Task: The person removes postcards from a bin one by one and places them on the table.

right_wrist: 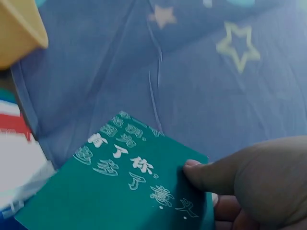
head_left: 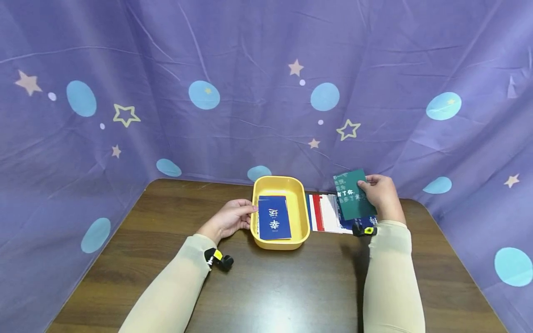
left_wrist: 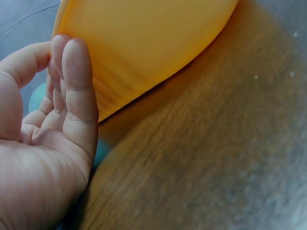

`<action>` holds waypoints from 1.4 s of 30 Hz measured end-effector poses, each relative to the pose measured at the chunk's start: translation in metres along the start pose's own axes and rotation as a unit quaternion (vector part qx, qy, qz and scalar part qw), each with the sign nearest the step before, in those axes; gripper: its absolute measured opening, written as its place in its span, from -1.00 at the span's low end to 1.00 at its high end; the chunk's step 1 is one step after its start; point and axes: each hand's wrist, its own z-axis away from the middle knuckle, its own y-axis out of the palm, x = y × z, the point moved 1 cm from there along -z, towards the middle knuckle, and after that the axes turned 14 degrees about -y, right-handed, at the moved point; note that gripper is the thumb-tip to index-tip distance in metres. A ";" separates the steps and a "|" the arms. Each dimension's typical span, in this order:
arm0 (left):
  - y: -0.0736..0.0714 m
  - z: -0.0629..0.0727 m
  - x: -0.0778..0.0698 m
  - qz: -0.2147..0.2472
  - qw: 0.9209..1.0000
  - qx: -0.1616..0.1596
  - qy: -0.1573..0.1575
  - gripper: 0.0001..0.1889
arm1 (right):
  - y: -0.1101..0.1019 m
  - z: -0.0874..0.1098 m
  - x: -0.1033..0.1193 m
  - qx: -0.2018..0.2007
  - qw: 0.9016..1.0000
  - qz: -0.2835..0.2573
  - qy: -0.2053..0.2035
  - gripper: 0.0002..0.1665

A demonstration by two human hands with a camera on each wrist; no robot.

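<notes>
A green card (head_left: 353, 203) with white lettering is pinched by its edge between the thumb and fingers of my right hand (head_left: 381, 194). The right wrist view shows this green card (right_wrist: 124, 182) close up, thumb on its printed face. Below it on the table lie overlapping cards (head_left: 329, 213) in white, red and blue. My left hand (head_left: 233, 218) grips the left rim of a yellow tray (head_left: 300, 217), thumb over the edge and fingers against the outer wall. Inside the tray lies a blue card (head_left: 266, 226) with white characters, on top of other cards whose edges peek out.
The brown wooden table (head_left: 250, 286) has rounded far corners. Right behind its back edge hangs a purple curtain (head_left: 258, 115) with stars and blue dots. Both wrists carry black straps with small devices (head_left: 219, 259).
</notes>
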 end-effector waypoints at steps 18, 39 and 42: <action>0.000 0.000 0.001 0.004 1.000 -0.003 -0.009 -0.89 | -0.004 -0.001 -0.069 -0.008 0.993 0.008 0.118 -0.37; 0.002 0.004 -0.002 0.000 1.000 -0.002 -0.006 -0.88 | 0.008 0.009 -0.072 0.062 0.981 0.111 0.145 0.05; 0.002 0.004 -0.002 -0.003 1.000 -0.002 -0.005 -0.89 | 0.008 0.009 -0.069 0.071 0.978 0.132 0.146 0.09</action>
